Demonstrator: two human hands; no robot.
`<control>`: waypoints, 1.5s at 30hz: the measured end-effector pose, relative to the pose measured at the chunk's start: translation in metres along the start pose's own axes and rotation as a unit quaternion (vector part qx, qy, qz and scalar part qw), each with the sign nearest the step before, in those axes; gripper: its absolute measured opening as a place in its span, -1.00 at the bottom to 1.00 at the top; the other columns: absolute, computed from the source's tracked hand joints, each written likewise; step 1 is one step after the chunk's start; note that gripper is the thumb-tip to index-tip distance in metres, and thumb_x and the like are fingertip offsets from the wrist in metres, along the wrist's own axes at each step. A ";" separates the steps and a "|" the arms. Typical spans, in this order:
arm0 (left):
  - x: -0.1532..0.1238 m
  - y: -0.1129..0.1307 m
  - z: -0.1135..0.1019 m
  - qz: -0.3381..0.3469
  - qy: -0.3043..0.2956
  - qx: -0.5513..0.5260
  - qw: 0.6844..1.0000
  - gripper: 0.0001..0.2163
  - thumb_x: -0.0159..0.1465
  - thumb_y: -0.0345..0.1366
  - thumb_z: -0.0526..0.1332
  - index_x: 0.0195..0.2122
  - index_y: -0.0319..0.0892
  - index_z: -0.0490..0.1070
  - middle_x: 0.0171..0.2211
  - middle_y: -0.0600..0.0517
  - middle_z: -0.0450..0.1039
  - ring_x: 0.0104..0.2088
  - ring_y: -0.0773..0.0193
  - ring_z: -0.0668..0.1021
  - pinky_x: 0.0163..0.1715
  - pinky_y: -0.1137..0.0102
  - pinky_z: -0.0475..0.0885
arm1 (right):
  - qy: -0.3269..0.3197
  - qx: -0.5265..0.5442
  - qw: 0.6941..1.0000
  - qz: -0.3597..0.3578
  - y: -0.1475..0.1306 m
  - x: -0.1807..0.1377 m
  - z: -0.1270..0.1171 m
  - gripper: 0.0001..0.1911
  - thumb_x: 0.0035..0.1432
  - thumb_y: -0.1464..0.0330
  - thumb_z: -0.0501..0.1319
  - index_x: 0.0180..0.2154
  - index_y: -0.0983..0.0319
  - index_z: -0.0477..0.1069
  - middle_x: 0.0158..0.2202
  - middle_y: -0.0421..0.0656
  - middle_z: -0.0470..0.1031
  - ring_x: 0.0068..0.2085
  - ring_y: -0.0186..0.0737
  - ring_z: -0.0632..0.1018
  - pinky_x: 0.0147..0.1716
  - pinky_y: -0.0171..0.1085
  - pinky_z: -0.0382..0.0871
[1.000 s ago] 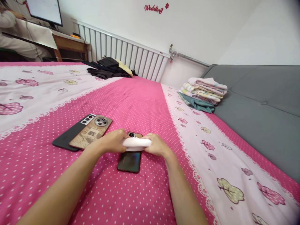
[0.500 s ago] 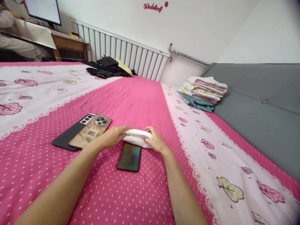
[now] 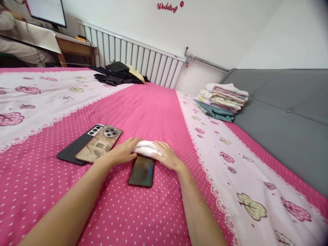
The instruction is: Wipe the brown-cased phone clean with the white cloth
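Cloth point(image 3: 146, 149), white, sits mid-scene over the far end of the dark phone point(image 3: 141, 172), bunched between our 2 hands. Our left hand point(image 3: 123, 151) has its fingers curled round the left end; our right hand point(image 3: 167, 156) grasps the right end, fingers over the top, thumb on the near side. Status, as we read it: cloth is down to a compact fold, so shaping looks mostly done. Not done: release; we have both ends gripped. We can't tell if it rests on the phone or hangs just above. Black phone point(image 3: 75, 146) and tan phone point(image 3: 98, 146) overlap at left on the pink sheet point(image 3: 159, 111), near our left wrist.
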State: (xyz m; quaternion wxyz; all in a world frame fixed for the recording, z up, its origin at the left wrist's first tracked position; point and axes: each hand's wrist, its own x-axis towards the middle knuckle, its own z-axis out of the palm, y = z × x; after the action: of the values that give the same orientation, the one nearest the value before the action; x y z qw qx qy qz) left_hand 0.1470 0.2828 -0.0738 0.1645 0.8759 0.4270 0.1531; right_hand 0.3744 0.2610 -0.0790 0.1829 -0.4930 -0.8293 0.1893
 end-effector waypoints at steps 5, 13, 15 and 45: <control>0.001 0.000 -0.003 -0.045 -0.003 -0.012 0.999 -0.59 0.08 -0.42 -0.04 0.00 -0.30 0.08 -0.09 -0.21 0.31 -0.07 0.07 0.41 -0.06 0.22 0.29 | -0.003 0.013 1.000 -0.006 0.006 0.002 0.004 -0.28 -0.05 0.38 0.18 0.18 0.27 0.09 0.20 0.00 0.13 0.20 -0.07 0.13 0.18 -0.08 -0.06; -0.001 0.007 -0.015 -0.058 -0.036 -0.041 0.997 -0.76 0.08 -0.27 -0.02 -0.21 -0.19 0.08 -0.30 -0.05 0.32 -0.26 0.15 0.44 -0.27 0.35 0.30 | 0.035 0.065 0.997 0.032 0.005 0.002 -0.002 -0.52 -0.01 0.45 0.06 0.02 0.27 0.21 -0.06 -0.06 0.31 -0.04 -0.16 0.32 -0.03 -0.18 0.17; -0.002 0.014 -0.022 -0.079 -0.057 -0.039 0.994 -0.78 0.06 -0.27 0.00 -0.26 -0.16 0.10 -0.37 0.02 0.31 -0.32 0.18 0.43 -0.36 0.40 0.27 | 0.020 0.070 0.997 0.029 0.003 0.001 -0.007 -0.57 -0.03 0.45 0.08 -0.05 0.23 0.27 -0.11 -0.12 0.34 -0.11 -0.18 0.35 -0.10 -0.22 0.20; -0.021 0.038 -0.053 -0.183 -0.349 -0.226 0.891 -0.84 -0.25 -0.27 0.30 -0.63 -0.20 0.40 -0.66 0.12 0.30 -0.57 0.29 0.35 -0.58 0.46 0.26 | -0.322 0.210 0.923 0.029 -0.028 -0.019 -0.034 -0.68 -0.22 0.35 0.32 -0.30 0.25 0.47 -0.50 -0.29 0.45 -0.47 -0.38 0.43 -0.51 -0.45 0.25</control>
State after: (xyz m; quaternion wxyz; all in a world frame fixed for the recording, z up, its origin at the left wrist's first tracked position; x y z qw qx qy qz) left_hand 0.1394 0.2523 -0.0134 0.5219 0.7183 0.4484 -0.1028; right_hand 0.3786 0.2359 -0.0378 -0.0005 -0.3792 -0.7700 0.5131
